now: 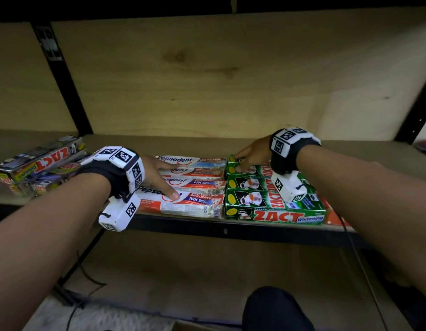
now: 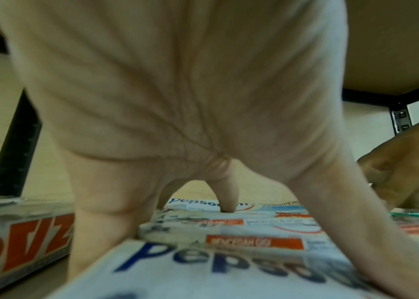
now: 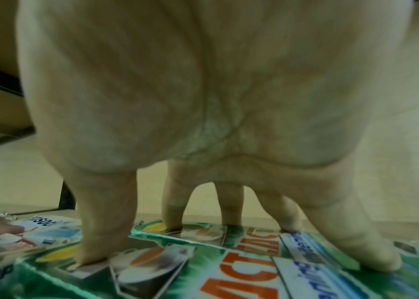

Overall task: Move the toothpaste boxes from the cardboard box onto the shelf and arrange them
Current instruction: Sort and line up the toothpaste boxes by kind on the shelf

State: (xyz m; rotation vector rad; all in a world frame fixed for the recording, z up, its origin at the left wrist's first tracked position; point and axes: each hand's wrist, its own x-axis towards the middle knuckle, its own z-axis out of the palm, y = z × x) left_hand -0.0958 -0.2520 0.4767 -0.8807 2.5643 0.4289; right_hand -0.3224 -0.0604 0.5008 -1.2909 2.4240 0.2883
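Several white-and-red Pepsodent boxes (image 1: 195,204) lie side by side on the wooden shelf (image 1: 231,231), lengthwise left to right. Green Zact boxes (image 1: 274,215) lie in rows just to their right. My left hand (image 1: 160,179) rests on the Pepsodent boxes (image 2: 229,263) with spread fingers, thumb on the front box. My right hand (image 1: 247,158) presses straight, spread fingertips onto the rear green Zact boxes (image 3: 241,269). Neither hand (image 2: 177,101) (image 3: 203,101) curls round a box.
A pile of silver-black Zact boxes (image 1: 40,163) sits on the shelf at the left, close to my left hand. Black uprights stand at the left (image 1: 61,80) and right (image 1: 417,111). A shelf board hangs overhead. A cardboard edge (image 1: 183,327) and a cable (image 1: 87,278) lie below.
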